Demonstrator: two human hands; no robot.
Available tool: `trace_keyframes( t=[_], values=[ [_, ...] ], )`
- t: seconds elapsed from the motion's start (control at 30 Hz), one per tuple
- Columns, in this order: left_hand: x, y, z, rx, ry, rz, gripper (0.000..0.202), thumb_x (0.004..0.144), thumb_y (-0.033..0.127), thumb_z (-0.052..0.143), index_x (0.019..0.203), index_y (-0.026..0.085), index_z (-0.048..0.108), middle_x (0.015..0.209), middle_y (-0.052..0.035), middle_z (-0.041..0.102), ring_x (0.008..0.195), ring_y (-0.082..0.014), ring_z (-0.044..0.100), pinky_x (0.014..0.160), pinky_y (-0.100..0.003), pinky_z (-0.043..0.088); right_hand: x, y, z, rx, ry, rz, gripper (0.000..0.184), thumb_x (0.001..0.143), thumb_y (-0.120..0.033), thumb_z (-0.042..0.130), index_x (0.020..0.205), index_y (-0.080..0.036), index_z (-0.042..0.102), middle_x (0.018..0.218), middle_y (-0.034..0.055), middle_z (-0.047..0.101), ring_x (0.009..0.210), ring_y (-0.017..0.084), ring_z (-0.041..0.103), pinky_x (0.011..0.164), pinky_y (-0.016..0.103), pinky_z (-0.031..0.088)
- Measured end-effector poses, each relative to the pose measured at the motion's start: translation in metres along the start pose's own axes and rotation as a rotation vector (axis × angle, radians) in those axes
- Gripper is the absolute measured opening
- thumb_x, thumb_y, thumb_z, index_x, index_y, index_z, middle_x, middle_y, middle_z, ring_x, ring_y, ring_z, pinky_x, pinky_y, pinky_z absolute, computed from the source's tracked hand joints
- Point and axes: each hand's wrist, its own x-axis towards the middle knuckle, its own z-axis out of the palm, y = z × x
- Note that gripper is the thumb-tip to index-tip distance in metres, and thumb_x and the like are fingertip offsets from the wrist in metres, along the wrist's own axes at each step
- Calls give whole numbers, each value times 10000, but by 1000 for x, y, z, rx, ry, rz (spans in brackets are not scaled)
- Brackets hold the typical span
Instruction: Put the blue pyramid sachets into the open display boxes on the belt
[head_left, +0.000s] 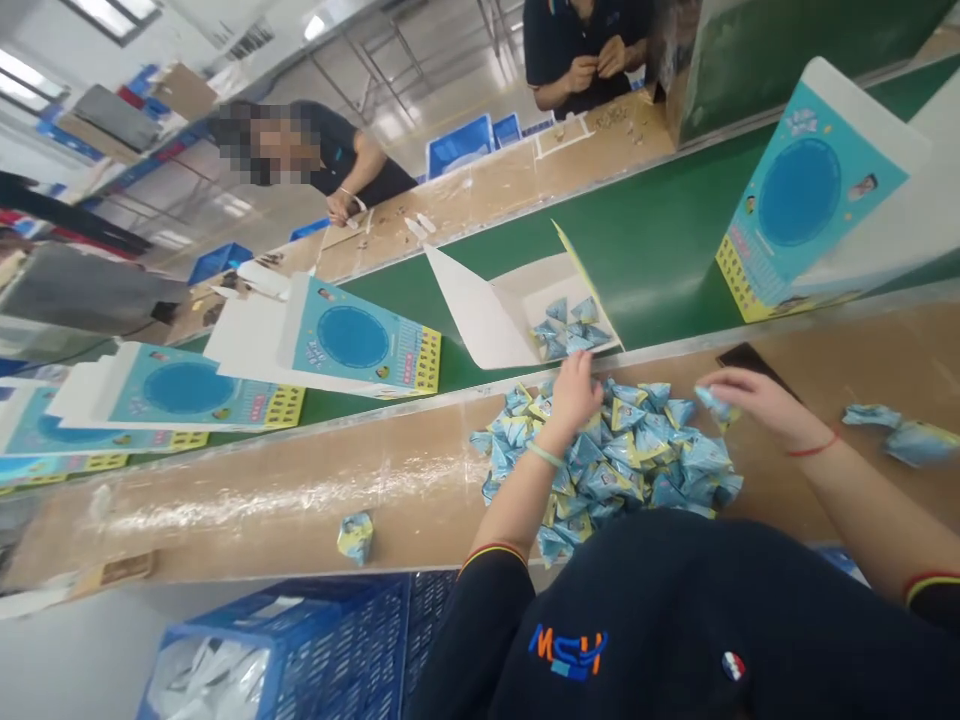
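A heap of small blue triangular packets point(630, 450) lies on the brown bench top in front of me. My left hand point(576, 392) rests on the far edge of the heap, fingers curled down into the packets; I cannot see what they hold. My right hand point(742, 395) is closed on one blue packet point(712, 403) at the heap's right edge. Just beyond, an open white box point(499, 310) sits on the green conveyor belt point(660, 250) with several packets point(570, 330) inside.
Flat printed blue cartons point(360, 345) lie along the belt to the left, another point(810, 200) at the right. Loose packets point(900, 435) lie at right, one point(355, 535) at left. A blue crate point(300, 650) stands below the bench. Two people work across the belt.
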Motion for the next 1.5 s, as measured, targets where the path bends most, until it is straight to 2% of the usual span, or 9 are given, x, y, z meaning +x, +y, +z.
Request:
trace_keyframes(
  t=[0.17,0.4,0.6,0.83,0.93,1.03,1.27,1.4,1.5],
  values=[
    [39,-30,-16,-66,115,-77,668,811,160,640,1462,160,492,1559,-193,468,1482,-368,413,1257,-555,321,-7,31,-10,123,351,7,354,780,-562,700,981,-271,701,929,42,718,833,231,652,800,387,544],
    [48,-22,-19,-126,306,-91,524,822,252,680,1332,173,591,1592,-202,414,1496,-388,388,1232,-584,335,10,64,9,-855,24,255,373,904,-342,641,1219,-147,678,1056,205,763,991,325,712,837,384,505],
    [4,-10,-17,-217,332,-45,382,865,281,647,1231,172,653,1538,-198,454,1428,-343,476,1108,-487,497,30,55,10,-867,45,216,288,907,-313,670,1175,-209,691,1109,124,779,1067,280,723,870,317,520],
    [-24,-26,-16,-309,385,-107,323,890,352,622,1158,183,683,1397,-184,557,1316,-320,567,888,-409,600,85,11,-91,-279,1063,-350,579,999,-521,474,1470,-186,442,1381,179,600,1299,310,589,1062,481,505],
    [-22,-18,-7,-328,352,-76,321,894,357,618,1155,186,690,1386,-175,578,1299,-313,579,918,-427,590,135,-2,-125,-251,1028,-359,598,969,-540,528,1445,-184,457,1398,184,570,1326,313,559,1089,505,486],
    [-23,-12,-1,-346,309,-48,313,905,363,606,1149,188,691,1340,-164,628,1271,-307,599,916,-432,587,155,2,-123,-304,1021,-291,600,945,-492,566,1423,-139,478,1414,211,547,1343,319,532,1113,515,459],
    [-30,1,12,-335,106,23,242,916,319,593,1102,208,701,1156,-103,737,1126,-267,679,970,-455,566,86,38,-47,-591,542,-237,261,900,-265,525,1046,-160,714,1035,144,707,1022,286,655,973,423,518],
    [-22,22,19,-349,63,61,265,922,317,594,1136,199,697,1168,-111,736,1150,-271,672,984,-454,557,88,34,-57,-733,501,49,541,916,-265,527,1443,-143,554,1059,149,725,948,310,673,841,406,521],
    [-19,36,23,-365,15,144,269,940,322,587,1159,207,693,1163,-104,735,1151,-259,669,1015,-449,539,96,31,-68,-844,447,118,559,920,-253,530,1471,-160,529,1212,181,689,976,320,665,804,391,498]
  ],
)
